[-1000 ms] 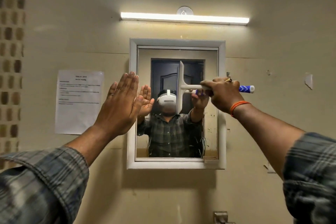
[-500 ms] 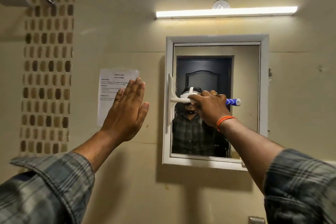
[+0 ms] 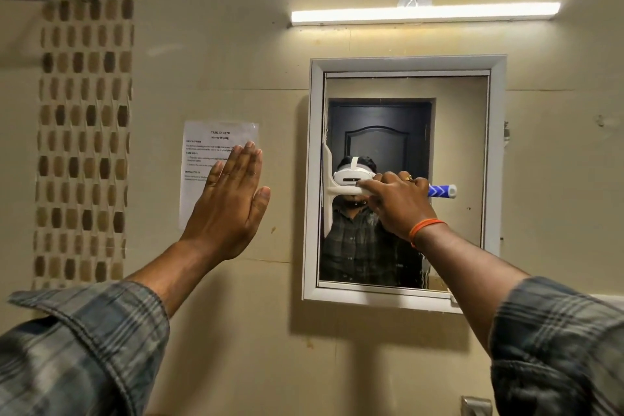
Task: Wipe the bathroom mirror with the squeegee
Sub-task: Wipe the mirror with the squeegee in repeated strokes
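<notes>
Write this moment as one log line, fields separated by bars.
right hand grips squeegee | blade upright at mirror left edge | left hand flat, raised, holds nothing

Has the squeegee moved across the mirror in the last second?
Yes. The squeegee slid leftward across the mirror, from mid-glass to its blade beside the left frame edge, gripped by the right hand.

A beige wall (image 3: pixel 236 61) carries everything here. A white-framed mirror (image 3: pixel 456 132) hangs on it at the right, a lit tube light (image 3: pixel 422 13) above it. A printed paper sheet (image 3: pixel 202 159) is stuck left of the mirror, a band of mosaic tiles (image 3: pixel 84 111) far left.
</notes>
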